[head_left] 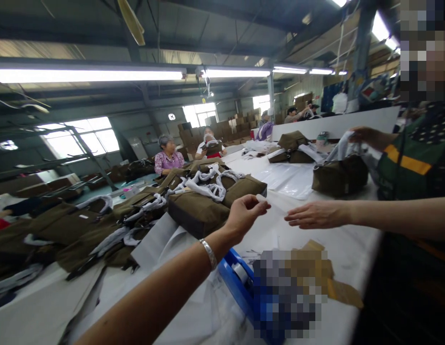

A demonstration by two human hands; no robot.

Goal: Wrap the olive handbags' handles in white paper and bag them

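White-topped table (346,244) carries olive-brown fabric bags (199,208) with white-wrapped handles as the left hand (244,214) pinches a small whitish piece (260,198) near a co-worker's outstretched hand (319,214); the right hand is unseen.

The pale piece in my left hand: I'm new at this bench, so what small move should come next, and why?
I'd probably ease the left hand slightly right: its fingertips pinch the small pale piece, and the co-worker's hand points toward it, with a gap between.
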